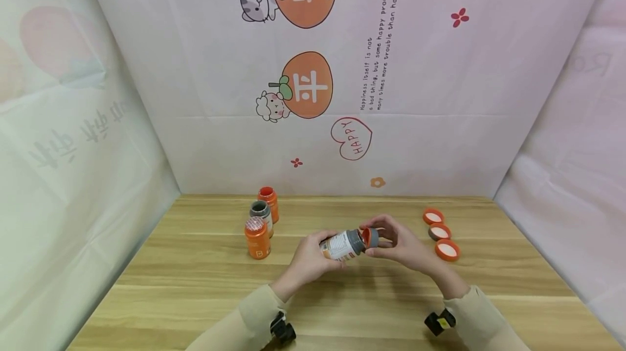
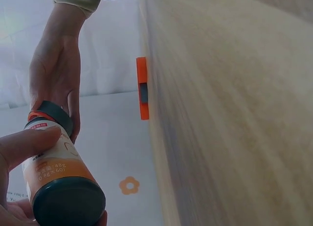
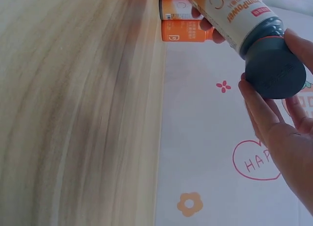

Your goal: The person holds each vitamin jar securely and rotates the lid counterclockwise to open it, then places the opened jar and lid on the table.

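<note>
My left hand (image 1: 312, 257) grips a white and orange pill bottle (image 1: 338, 246) with a dark grey neck, tilted above the table with its mouth toward the right. In the left wrist view, the bottle's dark base (image 2: 69, 202) faces the camera and the thumb presses on the label. My right hand (image 1: 405, 246) pinches a grey screw cap (image 1: 373, 237) with an orange inside, held at an angle by the bottle's mouth. Seen from the right wrist, the cap (image 3: 275, 69) sits between thumb and fingers and hides the mouth.
At the left, an orange bottle (image 1: 268, 207), a grey-necked bottle (image 1: 266, 219) and a nearer orange bottle (image 1: 257, 242) stand in a row without caps. To the right lie an orange cap (image 1: 433, 216), a grey-rimmed cap (image 1: 439, 232) and another orange cap (image 1: 447, 250), white liners up.
</note>
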`<move>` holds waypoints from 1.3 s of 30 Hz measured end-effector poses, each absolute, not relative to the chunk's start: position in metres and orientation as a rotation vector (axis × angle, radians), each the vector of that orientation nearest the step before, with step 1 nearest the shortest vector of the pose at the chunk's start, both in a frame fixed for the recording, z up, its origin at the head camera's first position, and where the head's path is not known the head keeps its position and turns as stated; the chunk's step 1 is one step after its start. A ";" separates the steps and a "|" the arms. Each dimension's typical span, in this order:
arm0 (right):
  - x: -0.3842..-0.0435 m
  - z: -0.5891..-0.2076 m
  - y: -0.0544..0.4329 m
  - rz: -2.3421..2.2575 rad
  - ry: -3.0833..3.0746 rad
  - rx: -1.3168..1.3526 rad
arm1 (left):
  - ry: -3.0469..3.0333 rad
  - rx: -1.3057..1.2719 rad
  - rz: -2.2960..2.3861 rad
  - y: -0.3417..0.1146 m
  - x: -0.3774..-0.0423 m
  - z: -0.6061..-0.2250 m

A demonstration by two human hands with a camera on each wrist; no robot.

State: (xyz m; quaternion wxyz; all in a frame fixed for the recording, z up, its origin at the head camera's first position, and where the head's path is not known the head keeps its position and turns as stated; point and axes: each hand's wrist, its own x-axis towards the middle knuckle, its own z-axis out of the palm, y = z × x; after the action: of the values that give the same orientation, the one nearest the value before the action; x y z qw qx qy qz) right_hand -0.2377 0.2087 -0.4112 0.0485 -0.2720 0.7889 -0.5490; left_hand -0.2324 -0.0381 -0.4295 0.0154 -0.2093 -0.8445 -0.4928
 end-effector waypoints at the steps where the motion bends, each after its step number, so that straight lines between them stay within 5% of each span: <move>1: -0.238 -0.411 0.208 -1.678 2.403 -0.829 | -2.625 -0.651 -1.533 -0.038 -0.232 -0.430; 39: -0.235 -0.434 0.225 -1.673 2.386 -0.781 | -2.505 -0.614 -1.618 -0.060 -0.235 -0.438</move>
State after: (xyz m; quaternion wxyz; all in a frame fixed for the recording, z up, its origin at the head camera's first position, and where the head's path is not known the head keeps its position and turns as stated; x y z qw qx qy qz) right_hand -0.2350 0.2254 -0.4340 0.0624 -0.2583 0.7893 -0.5535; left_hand -0.2353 -0.0605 -0.4384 0.0487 -0.2014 -0.8218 -0.5308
